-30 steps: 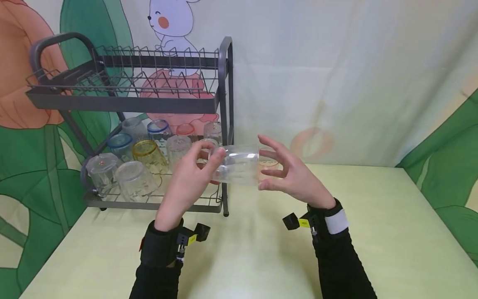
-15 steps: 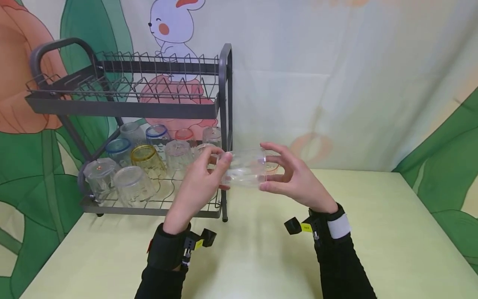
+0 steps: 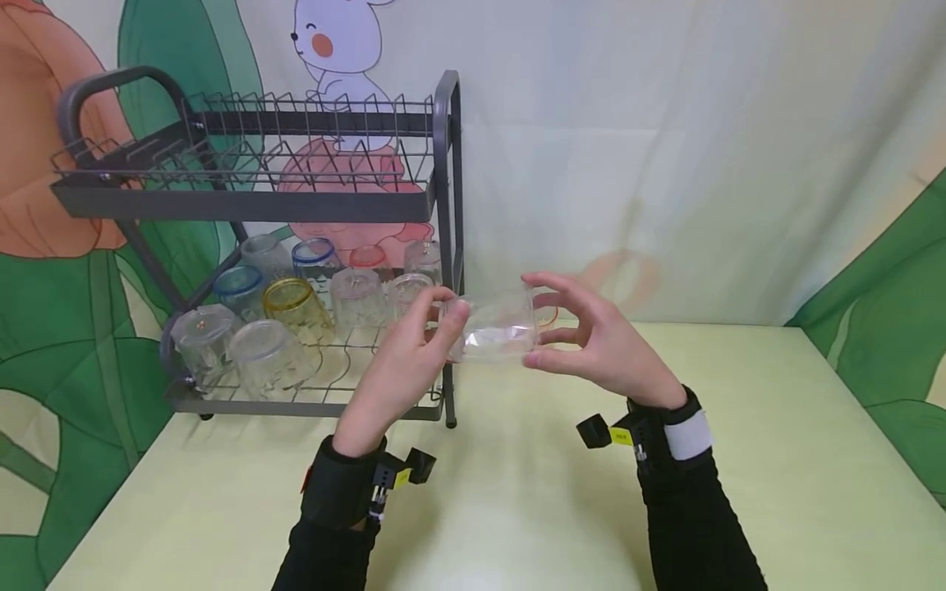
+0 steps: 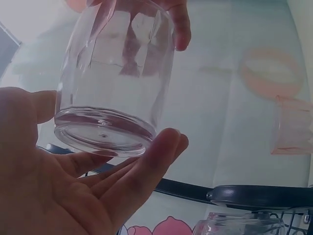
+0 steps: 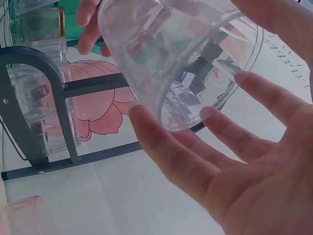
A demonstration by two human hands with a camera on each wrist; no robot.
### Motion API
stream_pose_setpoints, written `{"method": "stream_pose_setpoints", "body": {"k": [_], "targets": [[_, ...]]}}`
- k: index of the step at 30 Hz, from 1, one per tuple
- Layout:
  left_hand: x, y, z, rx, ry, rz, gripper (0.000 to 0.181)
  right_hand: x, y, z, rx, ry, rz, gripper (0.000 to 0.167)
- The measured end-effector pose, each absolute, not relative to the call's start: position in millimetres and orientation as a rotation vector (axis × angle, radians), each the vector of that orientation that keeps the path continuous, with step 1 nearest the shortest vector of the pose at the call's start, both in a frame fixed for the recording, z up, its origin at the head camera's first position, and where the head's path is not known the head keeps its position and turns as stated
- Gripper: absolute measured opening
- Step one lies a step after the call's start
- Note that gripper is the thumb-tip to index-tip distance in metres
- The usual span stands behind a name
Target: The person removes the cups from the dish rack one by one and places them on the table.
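Note:
A clear glass [image 3: 497, 327] lies sideways in the air between both hands, above the table. The left hand [image 3: 402, 365] grips its base end with thumb and fingers, as the left wrist view shows the thick-bottomed glass [image 4: 115, 83] resting within the fingers. At the rim end the right hand [image 3: 602, 345] holds it by the fingertips, thumb below; in the right wrist view several fingers touch the rim of the glass [image 5: 195, 73]. Behind the right fingers stands an orange-rimmed glass [image 3: 547, 316], mostly hidden, seen also as a pinkish glass [image 4: 293, 126] in the left wrist view.
A dark two-tier rack [image 3: 244, 205] stands at the left, close to the left hand. Its lower tier holds several upturned glasses, including a yellow-rimmed one [image 3: 298, 310] and a blue-rimmed one [image 3: 240, 291]. The pale green table [image 3: 517, 492] meets a printed curtain [image 3: 665, 164] behind.
Both hands and the glass between them have moved slightly to the right, away from the rack. The glass stays held at both ends.

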State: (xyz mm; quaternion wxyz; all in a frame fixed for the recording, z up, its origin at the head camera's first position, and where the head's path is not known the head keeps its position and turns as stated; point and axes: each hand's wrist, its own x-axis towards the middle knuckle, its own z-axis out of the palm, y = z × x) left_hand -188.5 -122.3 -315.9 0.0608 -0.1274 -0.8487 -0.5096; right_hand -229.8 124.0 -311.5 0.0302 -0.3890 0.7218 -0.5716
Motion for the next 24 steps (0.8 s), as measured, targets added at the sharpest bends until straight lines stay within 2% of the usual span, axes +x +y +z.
{"method": "stream_pose_setpoints", "body": {"k": [12, 19, 24], "targets": [[-189.7, -119.9, -319.7, -0.408, -2.585, -1.524, 0.063, -228.6, 128.6, -307.8, -1.265, 2.335, -1.7, 0.072], [-191.4, -120.6, -322.6, -0.411, -2.615, -1.499, 0.066, -214.6, 125.4, -294.7, -1.262, 2.384, -1.66, 0.072], [-193.9, -121.1, -320.9, -0.451, -2.63, -1.45, 0.064, -223.6, 128.4, -302.2, -1.279, 2.418, -1.637, 0.074]]}}
